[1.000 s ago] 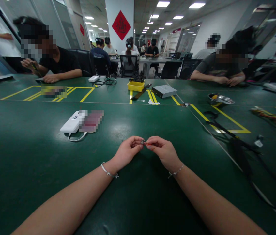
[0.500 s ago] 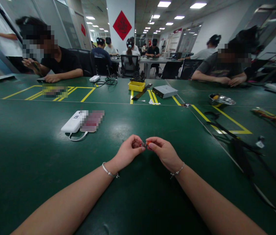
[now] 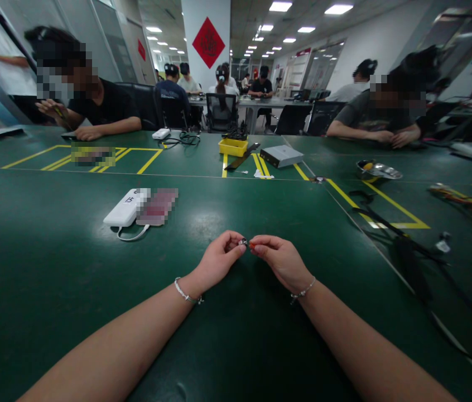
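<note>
My left hand point(image 3: 219, 259) and my right hand point(image 3: 280, 259) meet fingertip to fingertip just above the green table point(image 3: 52, 268). Both are closed in a pinch. Between them sits a tiny part point(image 3: 246, 243), silver on the left side and red-orange on the right. The left fingers pinch the silver end, the right fingers pinch the red end. It is too small to name. Both forearms rest on the table, each wrist with a thin bracelet.
A white power bank point(image 3: 125, 207) with a cable lies to the far left of my hands. Black cables point(image 3: 403, 245) trail along the right. Farther off stand a yellow bin point(image 3: 232, 147), a grey box point(image 3: 281, 156) and a metal bowl point(image 3: 376, 170). Other people sit across the table.
The hands stay together at the same spot. The pinched part has turned slightly between the fingertips; the fingers shifted a little around it.
</note>
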`<state>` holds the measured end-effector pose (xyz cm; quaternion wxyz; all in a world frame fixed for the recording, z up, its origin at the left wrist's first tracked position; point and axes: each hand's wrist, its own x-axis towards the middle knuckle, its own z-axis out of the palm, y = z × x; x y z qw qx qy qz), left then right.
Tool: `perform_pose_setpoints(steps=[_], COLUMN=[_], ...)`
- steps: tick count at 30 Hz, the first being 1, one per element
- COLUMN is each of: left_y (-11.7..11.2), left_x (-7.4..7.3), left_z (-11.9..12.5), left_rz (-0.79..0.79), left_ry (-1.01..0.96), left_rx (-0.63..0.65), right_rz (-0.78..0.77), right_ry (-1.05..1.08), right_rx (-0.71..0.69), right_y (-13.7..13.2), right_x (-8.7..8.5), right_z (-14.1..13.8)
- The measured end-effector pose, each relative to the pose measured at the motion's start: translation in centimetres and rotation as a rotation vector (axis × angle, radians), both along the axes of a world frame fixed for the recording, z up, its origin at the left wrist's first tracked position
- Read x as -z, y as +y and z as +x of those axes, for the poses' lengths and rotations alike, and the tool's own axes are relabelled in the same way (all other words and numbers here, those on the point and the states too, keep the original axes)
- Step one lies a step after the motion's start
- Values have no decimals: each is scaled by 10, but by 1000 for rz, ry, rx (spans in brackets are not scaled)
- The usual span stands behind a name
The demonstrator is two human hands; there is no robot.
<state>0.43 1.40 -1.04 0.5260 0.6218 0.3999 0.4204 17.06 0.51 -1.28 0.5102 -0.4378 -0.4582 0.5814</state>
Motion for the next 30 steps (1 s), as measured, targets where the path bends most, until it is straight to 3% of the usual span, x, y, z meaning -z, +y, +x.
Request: perform_pose_setpoints(steps=[4, 11, 17, 22, 30], left_y=[-1, -4, -4, -4, -5], left_x=[0, 0, 1, -2, -1], left_z=[0, 1, 2, 1, -1], left_rz=[72, 218, 290, 330, 334], left_ry=[103, 284, 340, 367, 383], left_rx=[-53, -88, -132, -212, -240], right_rz=[29, 197, 117, 120, 119], right_ry=[-16, -260, -206, -87, -32], right_rx=[1, 106, 183, 113, 21], right_y=[-1, -8, -13, -19, -19], right_x=[-1, -9, -13, -8, -5], right_z=[-1, -9, -20, -28, -29])
